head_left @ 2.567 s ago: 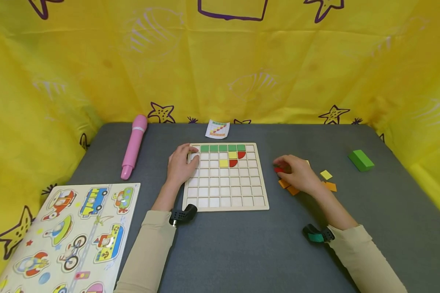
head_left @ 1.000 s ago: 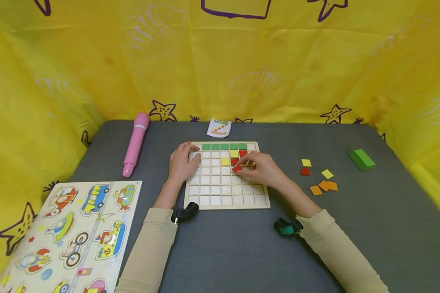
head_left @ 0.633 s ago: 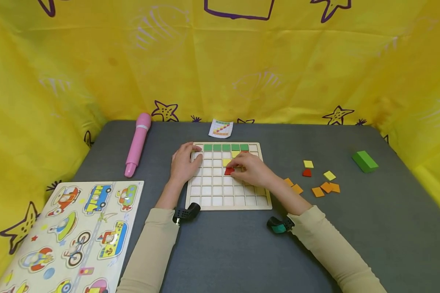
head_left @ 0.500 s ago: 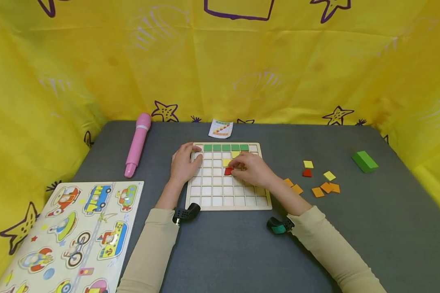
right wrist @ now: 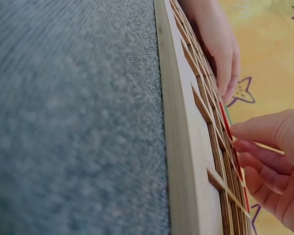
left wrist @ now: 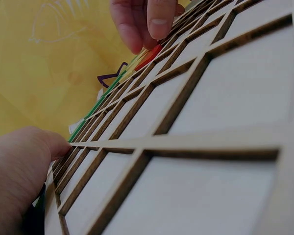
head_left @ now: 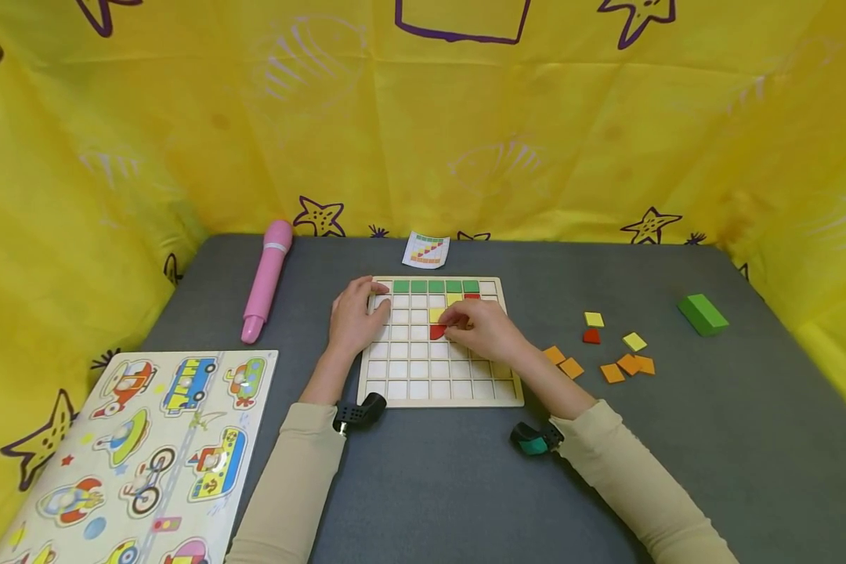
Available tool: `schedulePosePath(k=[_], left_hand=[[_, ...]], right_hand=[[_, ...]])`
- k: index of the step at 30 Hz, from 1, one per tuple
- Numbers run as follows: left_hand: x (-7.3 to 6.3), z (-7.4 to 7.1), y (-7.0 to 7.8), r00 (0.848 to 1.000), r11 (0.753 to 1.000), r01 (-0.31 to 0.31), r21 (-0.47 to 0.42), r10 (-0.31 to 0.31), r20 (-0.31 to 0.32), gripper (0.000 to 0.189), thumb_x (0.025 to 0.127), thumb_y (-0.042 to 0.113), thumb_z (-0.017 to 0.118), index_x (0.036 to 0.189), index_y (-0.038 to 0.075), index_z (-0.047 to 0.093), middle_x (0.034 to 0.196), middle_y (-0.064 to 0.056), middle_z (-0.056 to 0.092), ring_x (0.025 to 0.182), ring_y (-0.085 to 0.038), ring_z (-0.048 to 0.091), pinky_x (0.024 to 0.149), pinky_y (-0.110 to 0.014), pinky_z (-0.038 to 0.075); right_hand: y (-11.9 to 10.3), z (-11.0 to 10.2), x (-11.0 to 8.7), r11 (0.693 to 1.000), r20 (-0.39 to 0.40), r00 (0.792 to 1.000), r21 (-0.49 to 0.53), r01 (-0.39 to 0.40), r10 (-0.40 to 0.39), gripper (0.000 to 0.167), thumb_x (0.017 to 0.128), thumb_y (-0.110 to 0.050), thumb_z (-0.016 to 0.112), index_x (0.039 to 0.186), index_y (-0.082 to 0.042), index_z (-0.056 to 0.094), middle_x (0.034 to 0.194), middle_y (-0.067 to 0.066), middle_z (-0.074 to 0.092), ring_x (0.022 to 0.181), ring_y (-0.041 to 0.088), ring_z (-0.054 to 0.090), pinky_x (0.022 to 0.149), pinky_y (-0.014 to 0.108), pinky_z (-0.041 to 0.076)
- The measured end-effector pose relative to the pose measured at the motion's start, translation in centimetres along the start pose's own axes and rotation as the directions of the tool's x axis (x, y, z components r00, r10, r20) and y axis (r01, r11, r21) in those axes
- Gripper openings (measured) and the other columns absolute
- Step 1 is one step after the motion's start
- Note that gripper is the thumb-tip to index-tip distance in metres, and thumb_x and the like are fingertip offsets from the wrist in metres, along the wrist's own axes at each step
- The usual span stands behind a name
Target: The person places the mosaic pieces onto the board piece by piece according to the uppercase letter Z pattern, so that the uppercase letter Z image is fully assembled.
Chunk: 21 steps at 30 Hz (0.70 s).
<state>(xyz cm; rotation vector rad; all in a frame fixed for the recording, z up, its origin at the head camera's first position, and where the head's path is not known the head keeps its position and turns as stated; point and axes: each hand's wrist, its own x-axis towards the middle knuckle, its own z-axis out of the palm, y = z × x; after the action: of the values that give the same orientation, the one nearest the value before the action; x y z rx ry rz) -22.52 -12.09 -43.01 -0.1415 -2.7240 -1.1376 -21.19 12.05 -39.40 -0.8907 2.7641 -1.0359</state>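
Note:
A wooden grid board (head_left: pixel 439 404) with white cells lies mid-table. My left hand (head_left: pixel 353 317) rests on its far left corner, fingertips on the cells, also in the left wrist view. Over the board, my right hand (head_left: pixel 486 329) pinches a red quarter-circle tile (head_left: pixel 437 333) at its right edge, the tile lying over a cell below a yellow tile (head_left: pixel 436 315). Its fingers (right wrist: pixel 269 169) are bent beside the thumb in the right wrist view. Green tiles (head_left: pixel 435 287) fill most of the far row. The hand partly hides other yellow and red tiles.
Loose orange tiles (head_left: pixel 612 373), yellow tiles (head_left: pixel 634 341) and a red tile (head_left: pixel 591 336) lie right of the board. Farther right is a green block (head_left: pixel 703 315). A pattern card (head_left: pixel 426 251) sits behind the board; a pink microphone (head_left: pixel 264 282) and picture puzzle (head_left: pixel 148 462) lie left.
My right hand has come from the loose tiles to the board with a red tile, which has gone from tilted to lying over a cell. The left hand stays in place.

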Motion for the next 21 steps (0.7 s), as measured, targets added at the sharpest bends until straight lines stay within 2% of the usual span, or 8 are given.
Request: schedulePosePath(k=[4, 9, 13, 21], left_hand=[[0.0, 0.0, 0.0, 1.000, 1.000, -0.001, 0.004, 0.001, -0.001, 0.027, 0.096, 0.022, 0.056, 0.116, 0.007, 0.066, 0.143, -0.016, 0.047, 0.135, -0.032, 0.040, 0.115, -0.048, 0.017], [0.0, 0.1, 0.1, 1.000, 1.000, -0.007, 0.010, 0.007, -0.001, 0.027, 0.096, 0.022, 0.056, 0.116, 0.007, 0.065, 0.143, -0.016, 0.047, 0.134, -0.032, 0.040, 0.115, -0.048, 0.018], [0.0, 0.0, 0.2, 1.000, 1.000, -0.003, 0.009, 0.003, -0.001, 0.028, 0.096, 0.023, 0.056, 0.117, 0.007, 0.065, 0.143, -0.016, 0.047, 0.134, -0.032, 0.040, 0.115, -0.048, 0.017], [-0.1, 0.0, 0.1, 1.000, 1.000, 0.001, 0.010, -0.001, 0.005, 0.028, 0.096, 0.023, 0.056, 0.117, 0.007, 0.065, 0.143, -0.016, 0.046, 0.135, -0.032, 0.039, 0.115, -0.048, 0.017]], right_hand=[[0.4, -0.2, -0.5, 1.000, -0.023, 1.000, 0.024, 0.015, -0.015, 0.013, 0.088, -0.008, 0.069, 0.101, -0.008, 0.073, 0.091, -0.001, 0.069, 0.081, 0.014, 0.060, 0.074, 0.031, 0.052], [1.4, -1.6, -2.0, 0.999, -0.098, 0.995, 0.041, -0.009, 0.013, 0.013, 0.090, -0.011, 0.068, 0.101, -0.009, 0.074, 0.096, 0.000, 0.071, 0.083, 0.016, 0.062, 0.068, 0.031, 0.052], [2.9, -3.2, -3.7, 0.999, -0.149, 0.988, 0.005, -0.043, 0.043, 0.013, 0.090, -0.011, 0.068, 0.102, -0.008, 0.074, 0.095, 0.003, 0.070, 0.079, 0.019, 0.061, 0.064, 0.031, 0.050], [6.4, -6.4, -7.2, 0.984, -0.225, 0.962, -0.055, -0.169, 0.152, 0.016, 0.093, -0.012, 0.065, 0.107, -0.008, 0.072, 0.102, 0.009, 0.069, 0.085, 0.024, 0.064, 0.073, 0.040, 0.053]])
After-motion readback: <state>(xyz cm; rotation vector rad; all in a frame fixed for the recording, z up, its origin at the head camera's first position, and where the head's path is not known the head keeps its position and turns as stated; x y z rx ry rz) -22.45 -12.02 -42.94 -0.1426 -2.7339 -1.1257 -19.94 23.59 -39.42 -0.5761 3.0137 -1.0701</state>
